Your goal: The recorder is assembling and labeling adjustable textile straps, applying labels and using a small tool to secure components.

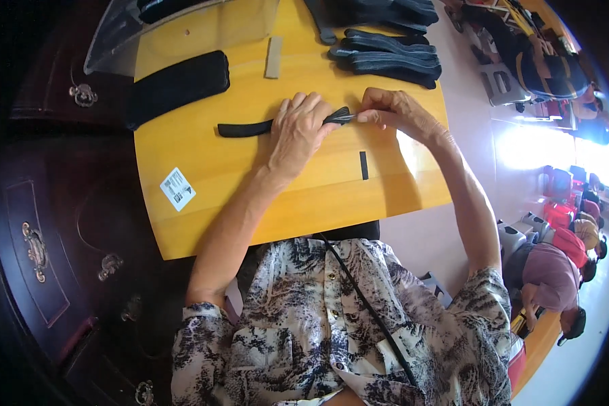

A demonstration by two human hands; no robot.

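My left hand (296, 134) is closed around a long black fabric strap (243, 129), pressing it near the tabletop. One flat end sticks out on the left; the other, folded or gathered and showing grey lines, comes out on the right. Beside that end, my right hand (400, 114) is closed in a pinch. A thin pale piece shows between its fingertips and the strap, too small to identify. Nearer to me, a short black strip (363, 166) lies on the yellow table (298, 210).
Stacked dark fabric straps (389, 57) lie at the far right. A black padded piece (183, 84), a beige strip (273, 57) and a clear plastic bin (216, 30) occupy the far side. A white label (177, 189) is at left. People sit farther right.
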